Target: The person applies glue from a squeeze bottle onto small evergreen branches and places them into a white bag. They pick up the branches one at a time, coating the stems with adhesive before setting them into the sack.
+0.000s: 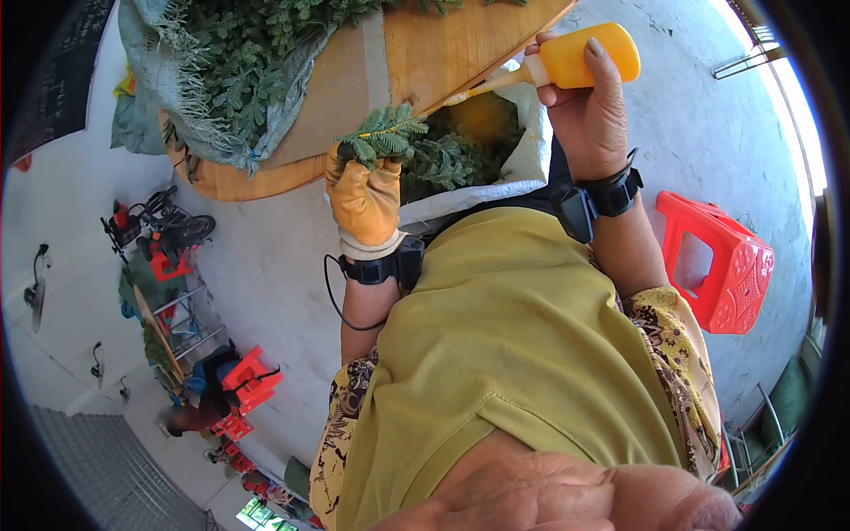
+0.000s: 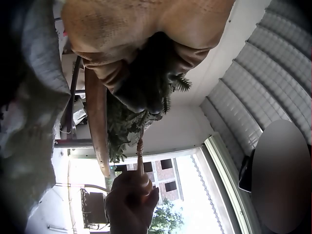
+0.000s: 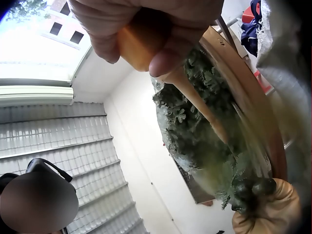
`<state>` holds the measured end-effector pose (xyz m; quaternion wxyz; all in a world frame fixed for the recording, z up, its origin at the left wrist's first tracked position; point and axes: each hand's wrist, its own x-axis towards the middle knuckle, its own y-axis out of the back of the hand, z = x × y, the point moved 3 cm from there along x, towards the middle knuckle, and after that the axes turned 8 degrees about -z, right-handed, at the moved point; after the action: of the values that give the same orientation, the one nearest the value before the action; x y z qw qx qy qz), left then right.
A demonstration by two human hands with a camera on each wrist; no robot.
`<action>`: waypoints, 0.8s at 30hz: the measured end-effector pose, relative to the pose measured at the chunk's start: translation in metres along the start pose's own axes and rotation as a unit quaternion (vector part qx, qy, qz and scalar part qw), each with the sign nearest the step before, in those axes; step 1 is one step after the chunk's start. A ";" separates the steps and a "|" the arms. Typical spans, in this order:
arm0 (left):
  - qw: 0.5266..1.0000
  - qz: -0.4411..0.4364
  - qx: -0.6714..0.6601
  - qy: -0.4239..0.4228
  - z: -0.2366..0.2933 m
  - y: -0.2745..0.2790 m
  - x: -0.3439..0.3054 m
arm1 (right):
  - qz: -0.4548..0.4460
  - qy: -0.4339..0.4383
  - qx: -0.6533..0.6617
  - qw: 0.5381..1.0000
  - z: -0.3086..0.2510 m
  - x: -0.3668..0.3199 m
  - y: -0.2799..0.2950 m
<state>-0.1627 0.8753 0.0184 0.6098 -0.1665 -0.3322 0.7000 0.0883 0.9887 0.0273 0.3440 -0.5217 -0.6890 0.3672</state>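
Note:
The left hand (image 1: 365,202), in a tan work glove with dark fingertips, pinches a green needled sprig (image 1: 382,135) beside the table edge. In the bare right hand (image 1: 589,115) is a squeeze bottle (image 1: 589,57) of yellow-orange stuff, lying nearly level, its long nozzle (image 1: 482,88) directed at the sprig's stem end. Pale residue coats the nozzle tip; whether it touches the stem I cannot tell. In the right wrist view the nozzle (image 3: 200,106) slants toward the gloved hand (image 3: 268,207). The left wrist view shows the glove (image 2: 141,29) close up and the right hand (image 2: 130,197) beyond it.
A wooden table (image 1: 434,44) holds a woven sack (image 1: 190,97) full of green branches. Below its edge, a white-rimmed sack (image 1: 535,146) with more greenery lies by the lap. A red stool (image 1: 739,283) stands at the right; red chairs (image 1: 252,380) and a seated person are at the left.

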 end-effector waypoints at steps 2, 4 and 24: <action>1.000 -0.007 -0.006 0.007 0.003 0.001 -0.002 | -0.007 0.009 0.006 1.000 -0.003 -0.002 0.000; 0.999 -0.008 0.033 0.019 0.011 -0.004 -0.007 | -0.003 0.013 -0.025 1.000 -0.007 -0.004 0.000; 0.642 0.076 0.753 -0.118 0.106 -0.076 0.118 | 0.010 0.022 0.032 0.999 -0.028 -0.002 0.023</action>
<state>-0.1974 0.9643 0.1666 0.4247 0.4094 0.2550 0.7661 0.1229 0.9952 0.0211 0.3716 -0.5250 -0.6643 0.3809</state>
